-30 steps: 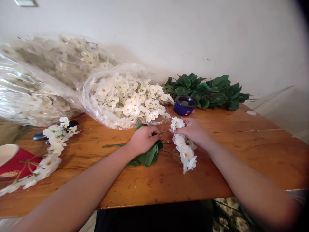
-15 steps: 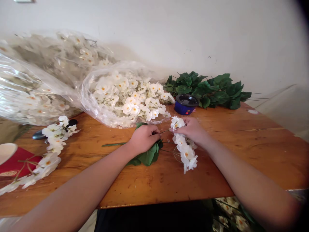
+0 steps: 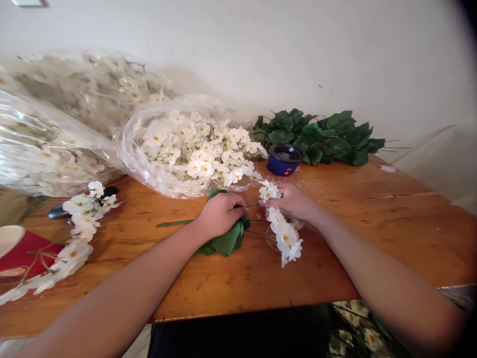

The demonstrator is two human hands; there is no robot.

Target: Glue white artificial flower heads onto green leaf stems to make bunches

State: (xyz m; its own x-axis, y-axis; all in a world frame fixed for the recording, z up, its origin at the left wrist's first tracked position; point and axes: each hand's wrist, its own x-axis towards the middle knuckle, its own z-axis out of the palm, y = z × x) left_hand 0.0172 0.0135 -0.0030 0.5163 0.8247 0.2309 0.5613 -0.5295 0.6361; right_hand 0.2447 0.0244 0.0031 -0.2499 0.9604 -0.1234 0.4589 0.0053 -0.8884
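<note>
My left hand (image 3: pixel 222 214) is closed on a thin stem, above a cluster of green leaves (image 3: pixel 228 241) that shows below its fingers. A thicker green stem (image 3: pixel 173 223) juts out to the left under the wrist. To the right, my right hand (image 3: pixel 294 201) pinches a spray of white flowers (image 3: pixel 286 236) near its upper blossoms; its fingertips are partly hidden by petals. The thin stem spans the small gap between the two hands. The spray's lower blossoms hang toward the front edge of the wooden table (image 3: pixel 261 291).
Clear plastic bags (image 3: pixel 130 144) of white flowers fill the back left. Behind my right hand stands a blue pot (image 3: pixel 285 161), with green leaves (image 3: pixel 335 136) beyond it. A red cup (image 3: pixel 32 253) and a loose flower spray (image 3: pixel 85 223) lie at the left.
The whole view has shifted slightly. My right hand and the upper blossoms have moved a little to the left, closer to my left hand, which keeps its grip.
</note>
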